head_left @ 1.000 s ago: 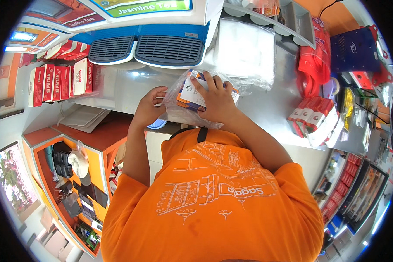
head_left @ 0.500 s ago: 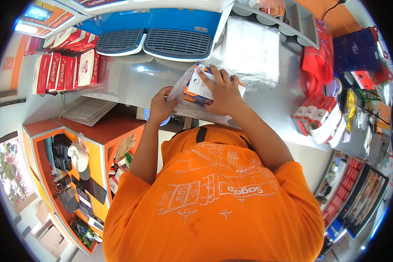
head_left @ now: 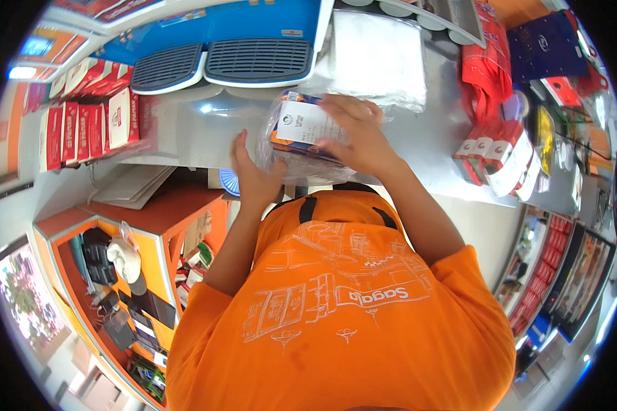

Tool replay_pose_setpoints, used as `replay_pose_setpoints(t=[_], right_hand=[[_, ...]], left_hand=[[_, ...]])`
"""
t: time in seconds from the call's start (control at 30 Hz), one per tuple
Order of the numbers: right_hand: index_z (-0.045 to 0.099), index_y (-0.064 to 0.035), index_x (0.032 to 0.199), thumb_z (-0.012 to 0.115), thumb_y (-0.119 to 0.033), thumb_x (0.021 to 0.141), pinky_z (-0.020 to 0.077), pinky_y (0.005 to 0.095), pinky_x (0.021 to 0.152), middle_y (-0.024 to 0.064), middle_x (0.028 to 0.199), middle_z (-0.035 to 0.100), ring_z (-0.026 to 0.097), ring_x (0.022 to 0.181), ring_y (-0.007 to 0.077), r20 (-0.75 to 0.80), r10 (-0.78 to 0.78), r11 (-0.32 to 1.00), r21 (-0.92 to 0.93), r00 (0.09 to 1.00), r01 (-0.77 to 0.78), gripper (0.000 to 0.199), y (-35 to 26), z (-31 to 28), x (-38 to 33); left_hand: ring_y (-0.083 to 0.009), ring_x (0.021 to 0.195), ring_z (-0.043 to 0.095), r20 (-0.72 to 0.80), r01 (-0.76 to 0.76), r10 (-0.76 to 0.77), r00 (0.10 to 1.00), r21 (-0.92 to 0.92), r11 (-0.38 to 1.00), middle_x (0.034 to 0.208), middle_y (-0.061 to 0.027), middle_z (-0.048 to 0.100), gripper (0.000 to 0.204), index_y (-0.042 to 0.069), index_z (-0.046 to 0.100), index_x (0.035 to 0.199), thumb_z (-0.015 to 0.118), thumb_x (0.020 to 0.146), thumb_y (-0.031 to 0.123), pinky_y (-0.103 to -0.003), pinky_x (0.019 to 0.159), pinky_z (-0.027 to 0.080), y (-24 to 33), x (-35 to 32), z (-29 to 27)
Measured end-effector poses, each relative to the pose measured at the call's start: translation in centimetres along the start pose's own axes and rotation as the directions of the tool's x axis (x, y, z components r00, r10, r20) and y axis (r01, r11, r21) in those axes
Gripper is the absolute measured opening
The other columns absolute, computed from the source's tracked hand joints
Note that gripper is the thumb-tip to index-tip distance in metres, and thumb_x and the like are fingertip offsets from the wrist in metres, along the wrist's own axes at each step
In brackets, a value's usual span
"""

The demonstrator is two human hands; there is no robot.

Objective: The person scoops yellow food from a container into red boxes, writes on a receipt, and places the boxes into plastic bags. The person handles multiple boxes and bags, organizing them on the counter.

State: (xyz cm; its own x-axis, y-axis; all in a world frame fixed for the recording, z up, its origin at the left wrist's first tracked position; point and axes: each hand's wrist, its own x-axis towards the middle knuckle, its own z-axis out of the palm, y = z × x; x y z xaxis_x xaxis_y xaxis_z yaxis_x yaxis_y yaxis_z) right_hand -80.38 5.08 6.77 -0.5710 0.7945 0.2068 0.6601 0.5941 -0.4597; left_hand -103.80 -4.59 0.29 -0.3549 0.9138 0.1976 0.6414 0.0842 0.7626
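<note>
Left to right: red-and-white boxes [head_left: 89, 127] stacked at far left of the grey counter [head_left: 206, 137], two slatted blue-and-white units [head_left: 223, 65] behind. Left hand [head_left: 252, 177] sits at the counter's near edge, fingers spread flat against the side of a clear plastic bag [head_left: 301, 147], bracing rather than pinching. The bag holds a small orange-and-blue box [head_left: 307, 133] with a white label, lifted just above the counter. Right hand [head_left: 353, 133] lies over the top, grip pressed onto the box through the film. Risk as I see it: slick film (no real pinch on the left side), so the box could slide out. Red packs [head_left: 497, 154] sit near the right.
</note>
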Motion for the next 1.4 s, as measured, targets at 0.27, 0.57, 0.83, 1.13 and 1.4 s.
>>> replay_pose_setpoints(t=[0.27,0.57,0.83,1.13,1.4], right_hand=[[0.062,0.0023,0.115,0.081,-0.025,0.089,0.0556,0.0325,0.073,0.0134,0.098,0.070,0.069,0.086,0.0193,0.204,0.744,0.463,0.530,0.637,-0.710,0.042,4.8,9.1,-11.8],[0.064,0.0014,0.110,0.071,-0.013,0.086,0.0571,0.0347,0.074,0.0129,0.091,0.072,0.070,0.078,0.0219,0.199,0.816,0.433,0.411,0.543,-0.802,0.028,3.9,3.3,-11.8],[0.052,-0.0056,0.143,0.072,-0.020,0.088,0.0402,0.0462,0.111,0.0204,0.145,0.052,0.050,0.134,0.0378,-0.072,0.418,0.883,0.266,0.905,-0.387,0.060,1.5,-3.2,-7.7],[0.067,-0.0063,0.123,0.069,-0.027,0.094,0.0470,0.0440,0.102,0.0164,0.125,0.067,0.062,0.118,0.0322,0.077,0.324,0.869,0.370,0.943,-0.328,0.036,7.0,-1.3,1.9],[0.071,-0.0046,0.111,0.067,-0.022,0.091,0.0484,0.0489,0.098,0.0177,0.109,0.073,0.068,0.103,0.0378,-0.636,0.306,0.943,0.097,0.709,-0.319,0.027,27.3,-3.0,25.1]], left_hand=[[-0.0294,0.136,0.050,0.625,-0.576,0.418,0.659,0.063,0.815,0.142,-0.0016,0.059,0.039,0.016,0.070,0.128,0.073,0.089,0.019,-0.048,0.111,0.038,5.1,3.0,0.3],[-0.0270,0.126,0.056,0.626,-0.514,0.336,0.704,0.122,0.849,0.134,0.0000,0.062,0.030,0.017,0.076,0.116,0.075,0.086,0.011,-0.047,0.105,0.041,4.8,4.2,0.6],[-0.0300,0.126,0.056,0.699,-0.536,0.323,0.639,0.103,0.838,0.134,-0.0045,0.061,0.033,0.012,0.072,0.121,0.072,0.088,0.013,-0.048,0.108,0.038,7.2,5.4,-0.9],[-0.0391,0.149,0.033,0.702,-0.482,0.209,0.681,0.214,0.850,0.159,-0.0109,0.042,0.061,0.012,0.057,0.143,0.073,0.088,0.032,-0.054,0.119,0.025,8.3,6.7,1.0],[-0.0414,0.148,0.037,0.709,-0.364,0.101,0.698,0.231,0.902,0.157,-0.0138,0.046,0.060,0.007,0.057,0.140,0.075,0.087,0.028,-0.054,0.119,0.029,9.9,5.8,0.0]])
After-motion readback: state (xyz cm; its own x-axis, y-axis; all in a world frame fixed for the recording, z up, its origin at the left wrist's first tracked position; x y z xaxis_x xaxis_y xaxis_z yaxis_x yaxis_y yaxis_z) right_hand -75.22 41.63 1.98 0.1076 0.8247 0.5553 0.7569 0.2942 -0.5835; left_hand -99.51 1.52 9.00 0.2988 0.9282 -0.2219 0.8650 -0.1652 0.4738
